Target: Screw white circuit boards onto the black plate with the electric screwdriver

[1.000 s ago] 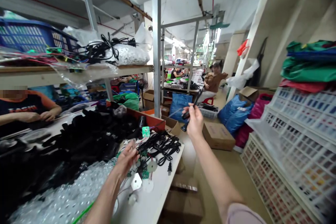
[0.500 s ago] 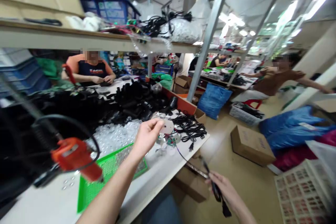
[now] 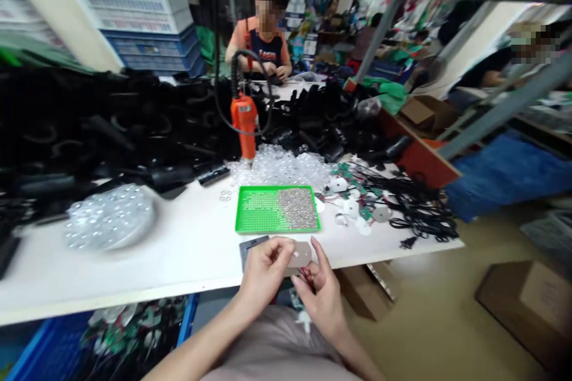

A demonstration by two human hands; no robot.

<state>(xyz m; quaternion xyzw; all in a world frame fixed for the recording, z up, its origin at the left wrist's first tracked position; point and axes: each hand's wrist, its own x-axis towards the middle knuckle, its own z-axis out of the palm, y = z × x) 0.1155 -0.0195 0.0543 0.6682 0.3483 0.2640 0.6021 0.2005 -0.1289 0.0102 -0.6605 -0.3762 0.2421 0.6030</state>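
My left hand [image 3: 267, 265] pinches a thin, flat grey plate [image 3: 301, 255] with rounded ends and small holes, just above the table's front edge. My right hand [image 3: 322, 289] is at the plate's other end, index finger stretched up beside it and the other fingers curled around thin red and dark wires [image 3: 304, 275]. Small white and green parts [image 3: 304, 317] hang below, over my lap. A dark grey flat object [image 3: 250, 248] lies partly hidden behind my left hand. Beyond my hands sits a green tray [image 3: 258, 227] with many small metal pieces at its right side.
An orange electric screwdriver [image 3: 245, 125] hangs over clear plastic parts [image 3: 286, 166]. Black cables [image 3: 409, 208] and small boards lie at right. Black housings [image 3: 134, 137] pile up behind. A bag of clear parts [image 3: 109, 220] lies left. A person [image 3: 263, 41] works opposite.
The view has swung left and down. My right hand has come from the far right, where it held a black cable, to beside the plate. The plate stays in my left hand.
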